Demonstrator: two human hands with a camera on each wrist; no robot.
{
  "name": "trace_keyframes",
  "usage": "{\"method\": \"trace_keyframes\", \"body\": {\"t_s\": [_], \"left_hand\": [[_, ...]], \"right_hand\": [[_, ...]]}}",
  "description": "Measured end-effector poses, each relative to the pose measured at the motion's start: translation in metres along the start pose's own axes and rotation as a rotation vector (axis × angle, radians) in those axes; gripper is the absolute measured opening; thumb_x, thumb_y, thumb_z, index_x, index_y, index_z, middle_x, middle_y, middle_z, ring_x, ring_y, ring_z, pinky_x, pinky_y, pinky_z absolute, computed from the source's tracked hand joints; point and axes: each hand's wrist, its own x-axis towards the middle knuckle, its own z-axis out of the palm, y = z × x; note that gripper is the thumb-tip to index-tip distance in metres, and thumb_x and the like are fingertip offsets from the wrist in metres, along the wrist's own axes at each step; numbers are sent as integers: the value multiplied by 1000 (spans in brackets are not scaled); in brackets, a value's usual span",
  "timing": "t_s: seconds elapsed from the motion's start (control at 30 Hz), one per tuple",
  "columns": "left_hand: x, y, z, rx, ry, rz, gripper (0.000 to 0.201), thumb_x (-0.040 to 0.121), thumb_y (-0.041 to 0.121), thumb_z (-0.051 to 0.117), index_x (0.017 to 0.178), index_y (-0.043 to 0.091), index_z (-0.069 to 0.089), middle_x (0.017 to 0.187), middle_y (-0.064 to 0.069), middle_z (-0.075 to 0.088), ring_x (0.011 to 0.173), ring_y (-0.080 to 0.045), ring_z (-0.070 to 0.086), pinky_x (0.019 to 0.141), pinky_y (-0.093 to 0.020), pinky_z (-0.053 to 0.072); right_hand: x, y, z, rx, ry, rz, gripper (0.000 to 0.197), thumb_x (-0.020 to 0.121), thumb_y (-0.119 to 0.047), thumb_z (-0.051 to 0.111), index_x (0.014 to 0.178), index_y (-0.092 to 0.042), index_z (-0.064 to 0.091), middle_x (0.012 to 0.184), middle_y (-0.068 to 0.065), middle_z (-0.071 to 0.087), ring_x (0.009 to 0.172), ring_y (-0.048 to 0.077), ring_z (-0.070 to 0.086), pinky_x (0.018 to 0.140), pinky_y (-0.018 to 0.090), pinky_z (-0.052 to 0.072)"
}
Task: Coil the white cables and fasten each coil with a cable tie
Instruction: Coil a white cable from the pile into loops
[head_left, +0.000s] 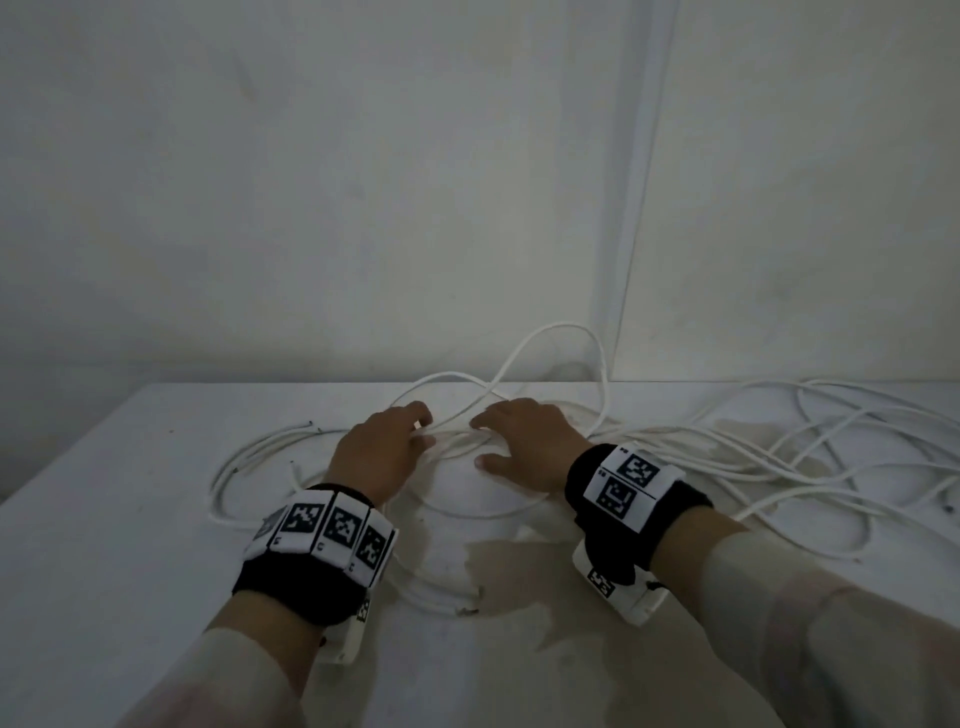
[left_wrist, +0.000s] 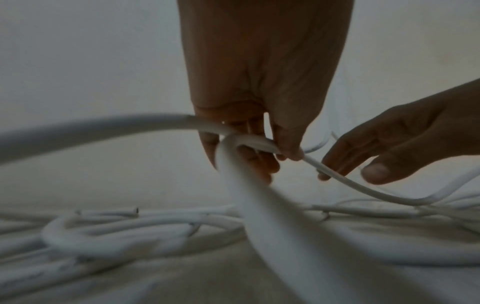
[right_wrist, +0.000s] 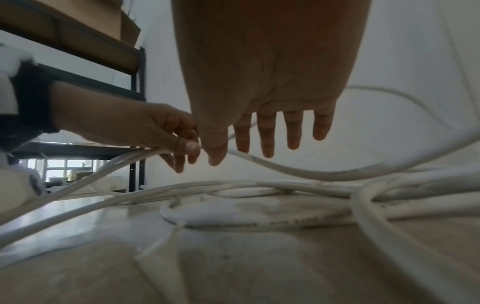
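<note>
Several loops of white cable (head_left: 470, 512) are seen from the head view, spread over the white table (head_left: 130, 519), with a looser tangle (head_left: 810, 457) trailing off to the right. The left hand (head_left: 382, 452) is curled round strands at the far side of the loops; the right hand (head_left: 524, 444) is laid just beside it, fingers extended over the same strands. No cable tie can be made out.

From the left wrist view, the left hand (left_wrist: 259, 86) is closed on two turns of cable (left_wrist: 249, 142), pinned between thumb and fingers. The right hand (left_wrist: 394, 139) is loosely curved beside the strand that runs on from that grip; whether it is touched cannot be told.

From the right wrist view, the right hand (right_wrist: 270, 67) hangs with straight fingers (right_wrist: 267, 133) above a rising strand (right_wrist: 285, 168), and nothing is gripped.

It is judged that the gathered turns could be sprung apart, since only one hand is clamped on stiff cable. Snagging is also likely, because crossed strands (right_wrist: 363, 191) lie over one another on the table and would be dragged along if more length were drawn in.
</note>
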Motion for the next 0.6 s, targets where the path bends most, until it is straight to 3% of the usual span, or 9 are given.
{"method": "trace_keyframes", "body": {"t_s": [0.17,0.3,0.37,0.43,0.47,0.53,0.6], "left_hand": [[-15,10,-5,-162,113,121,29,91,21,55,120,18,57,112,-6,63,102,-23,58,83,-30,42],[-31,-6,-11,-186,149,103,28,90,24,52,118,20,57,102,-4,68,93,-25,63,78,-31,46],[-40,-18,-14,-183,166,67,24,94,27,48,111,17,61,95,-4,70,91,-23,65,77,-26,44],[-49,-29,-18,-237,168,24,13,93,23,51,92,20,63,74,3,69,76,-14,65,62,-10,39],[-55,-32,-21,-257,174,11,14,93,22,52,81,23,59,64,7,65,67,-9,61,58,-9,37],[-65,-39,-26,-305,200,-7,24,93,24,52,69,21,54,56,4,60,56,-8,55,57,-15,37],[-76,-45,-33,-356,215,-43,28,94,26,49,71,12,55,58,-4,59,53,-14,55,56,-22,39]], "right_hand": [[-2,-14,-5,206,134,11,25,96,-26,43,115,-12,52,116,10,59,109,27,51,88,34,35],[-15,-11,-23,413,349,-81,18,97,-16,43,99,-3,55,88,10,54,79,21,47,69,30,30],[-20,-10,-35,400,413,-115,20,97,-14,42,100,1,55,88,13,55,78,19,45,66,28,27],[-25,-8,-48,390,479,-111,21,97,-14,41,100,2,54,88,16,56,77,20,45,67,30,28],[-28,-6,-55,398,529,-91,21,97,-15,41,100,1,55,85,14,55,76,20,45,67,30,28],[-33,0,-69,417,638,-28,20,97,-16,43,99,0,55,80,8,51,74,21,44,65,29,28],[-39,12,-84,416,708,52,21,97,-17,42,100,-1,55,80,8,50,74,22,44,64,28,27]]}}
